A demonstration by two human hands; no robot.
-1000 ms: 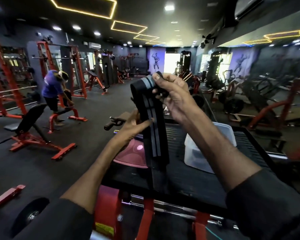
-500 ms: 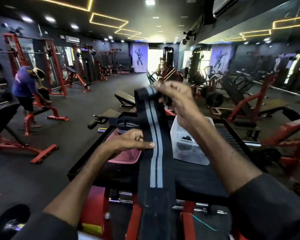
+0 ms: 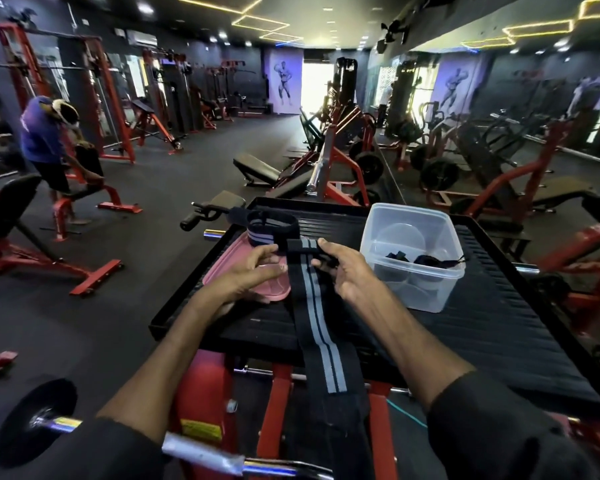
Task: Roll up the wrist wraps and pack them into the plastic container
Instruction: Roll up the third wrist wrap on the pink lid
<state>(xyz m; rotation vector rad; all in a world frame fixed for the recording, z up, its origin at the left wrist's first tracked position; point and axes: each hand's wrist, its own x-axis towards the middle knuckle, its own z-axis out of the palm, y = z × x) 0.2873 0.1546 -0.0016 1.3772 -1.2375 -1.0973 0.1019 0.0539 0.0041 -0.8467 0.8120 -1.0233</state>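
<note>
Roll starting at the top end of the wrap, which lies flat down the black ribbed table just left of the container, tail hanging off the near edge. Right hand pinching that top end by its loop, left hand open beside the strip, not clamped on it. Best kept tight and edges square, stripes aligned, tail fed straight. Second wrap coiled beyond, on a pink lid. Dark straps already inside the container. Around: gym, red machines, dark floor, a person far left.
</note>
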